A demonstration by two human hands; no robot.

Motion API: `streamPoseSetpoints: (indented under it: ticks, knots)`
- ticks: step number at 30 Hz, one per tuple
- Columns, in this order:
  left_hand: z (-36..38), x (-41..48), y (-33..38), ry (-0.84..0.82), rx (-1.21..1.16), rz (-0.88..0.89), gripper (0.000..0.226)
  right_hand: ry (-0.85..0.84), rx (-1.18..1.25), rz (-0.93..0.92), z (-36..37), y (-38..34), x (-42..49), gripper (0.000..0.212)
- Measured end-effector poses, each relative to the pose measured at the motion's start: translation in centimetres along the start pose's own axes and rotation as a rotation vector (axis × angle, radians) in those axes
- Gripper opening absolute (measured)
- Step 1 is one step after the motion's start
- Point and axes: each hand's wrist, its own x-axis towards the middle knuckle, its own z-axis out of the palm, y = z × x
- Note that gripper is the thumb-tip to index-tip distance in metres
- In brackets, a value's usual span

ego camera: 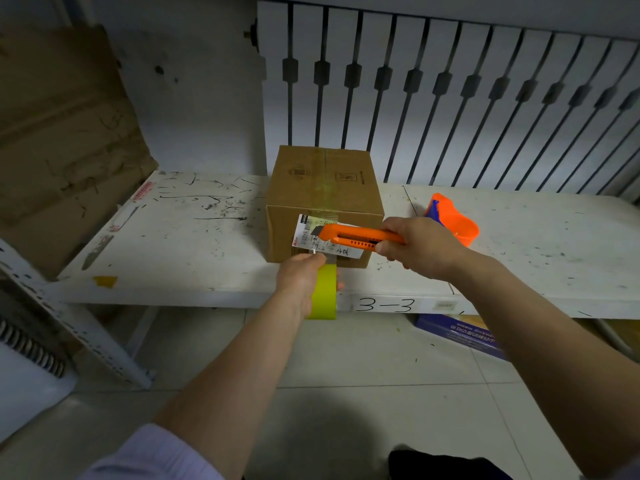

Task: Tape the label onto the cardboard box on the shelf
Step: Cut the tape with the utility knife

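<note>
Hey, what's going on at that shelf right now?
A person is fixing a label to the front of a cardboard box standing on a white shelf. The left hand holds a yellow-green roll of tape below the label, and the right hand holds an orange utility knife across it, apparently about to cut the tape.
</note>
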Motion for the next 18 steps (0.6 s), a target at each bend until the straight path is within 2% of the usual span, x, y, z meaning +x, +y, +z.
streamPoseSetpoints:
  ticks: [4,10,12,18]
  knots:
    - [0.0,0.0,-0.1,0.006,-0.01,-0.01,0.012,0.085,-0.15,-0.018,-0.2,-0.3,0.2,0.028]
    - [-0.1,-0.1,0.0,0.023,-0.009,-0.001,0.006,0.135,-0.254,-0.063,-0.3,-0.7,0.3,0.031]
    - [0.0,-0.1,-0.1,0.032,-0.005,-0.003,0.015,0.142,-0.285,-0.083,-0.3,-1.0,0.4,0.031]
    - [0.1,-0.3,0.1,0.07,0.038,0.016,0.01,0.135,-0.375,-0.111,-0.7,-2.0,0.7,0.03]
